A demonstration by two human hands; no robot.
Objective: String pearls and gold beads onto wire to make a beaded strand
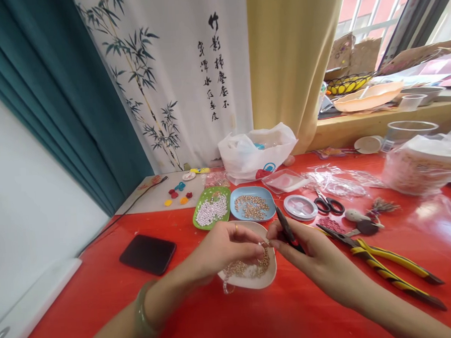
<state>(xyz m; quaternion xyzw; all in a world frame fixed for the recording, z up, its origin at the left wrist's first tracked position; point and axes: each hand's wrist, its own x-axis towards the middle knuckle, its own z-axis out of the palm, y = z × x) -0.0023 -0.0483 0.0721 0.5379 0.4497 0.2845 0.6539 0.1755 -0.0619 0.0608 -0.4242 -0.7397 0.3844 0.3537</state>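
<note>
Over a white dish [267,280] of small gold beads, my two hands meet. My left hand [224,250], with a green bangle on its wrist, pinches a strand of beads [262,249] between its closed fingers. My right hand [309,250] is closed round a small black-and-red tool [287,231] whose tip points up and away. The fingertips of both hands nearly touch above the dish. Behind them lie a green tray [211,208] of white beads and a blue tray [252,204] of gold beads.
On the red table: yellow-and-black pliers [389,266] at right, black scissors [328,204], a round spool [300,207], a black phone [148,254] at left, a white plastic bag [257,152] at the back, clear wrappers and a stack of plates [425,163] at far right.
</note>
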